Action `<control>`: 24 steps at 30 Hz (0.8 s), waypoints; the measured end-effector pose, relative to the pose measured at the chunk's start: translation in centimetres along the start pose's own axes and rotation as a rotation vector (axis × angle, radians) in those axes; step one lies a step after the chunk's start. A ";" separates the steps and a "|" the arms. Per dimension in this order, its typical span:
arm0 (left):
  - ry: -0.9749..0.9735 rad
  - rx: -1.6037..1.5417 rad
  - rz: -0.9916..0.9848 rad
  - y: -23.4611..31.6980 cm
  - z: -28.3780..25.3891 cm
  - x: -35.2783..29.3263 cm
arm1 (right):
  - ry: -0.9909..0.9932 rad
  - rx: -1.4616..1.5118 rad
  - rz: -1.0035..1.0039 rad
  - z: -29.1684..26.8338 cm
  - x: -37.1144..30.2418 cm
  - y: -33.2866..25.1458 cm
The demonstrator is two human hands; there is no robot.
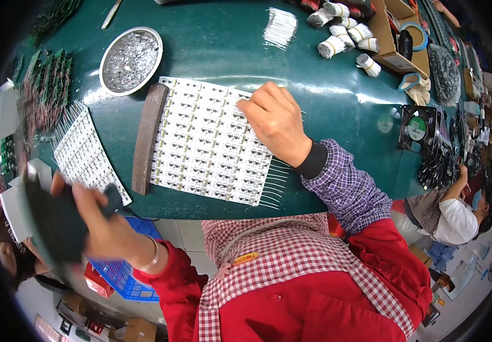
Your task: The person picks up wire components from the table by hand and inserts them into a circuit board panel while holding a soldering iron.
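A white panel of small circuit boards (206,142) lies before me, thin pale wires sticking out along its right edge. My right hand (271,117) rests on the panel's upper right part with fingers curled closed; what they pinch, if anything, is hidden. A brown flat bar (148,139) lies along the panel's left edge. To the lower left, my left hand (100,225) is closed around a dark, bulky handheld object (52,222), smeared by motion, its kind unclear. Beside it lies a second white circuit-board panel (92,157) with wires along its upper left edge.
A round metal dish (157,43) holds silvery bits. Loose white wires (280,28) and bundled wires (340,34) lie at the back, near a cardboard box (397,57). A black fan (418,129) sits at right, green boards (49,80) at left. Other people are nearby.
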State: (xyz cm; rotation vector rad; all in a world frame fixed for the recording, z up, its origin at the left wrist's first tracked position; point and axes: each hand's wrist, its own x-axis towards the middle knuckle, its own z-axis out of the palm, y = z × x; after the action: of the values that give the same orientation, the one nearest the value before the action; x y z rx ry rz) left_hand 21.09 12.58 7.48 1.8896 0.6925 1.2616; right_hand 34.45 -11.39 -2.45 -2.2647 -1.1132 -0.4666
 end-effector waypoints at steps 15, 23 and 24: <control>-0.438 -0.331 -0.800 2.3 -0.8 -7.6 | -0.058 -0.012 0.035 -3.7 0.5 -1.3; -0.598 -0.190 -0.799 1.8 -1.1 -9.9 | -0.009 0.110 0.005 -0.3 -0.1 0.2; -0.596 -0.189 -0.801 1.5 -1.2 -10.0 | -0.009 0.112 -0.003 -0.3 -0.1 0.2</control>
State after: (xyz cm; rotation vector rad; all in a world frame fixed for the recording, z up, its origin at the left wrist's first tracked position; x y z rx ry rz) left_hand 16.30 4.37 3.71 1.4662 0.8322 0.2285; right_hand 34.48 -11.73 -2.33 -2.1699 -1.1194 -0.3859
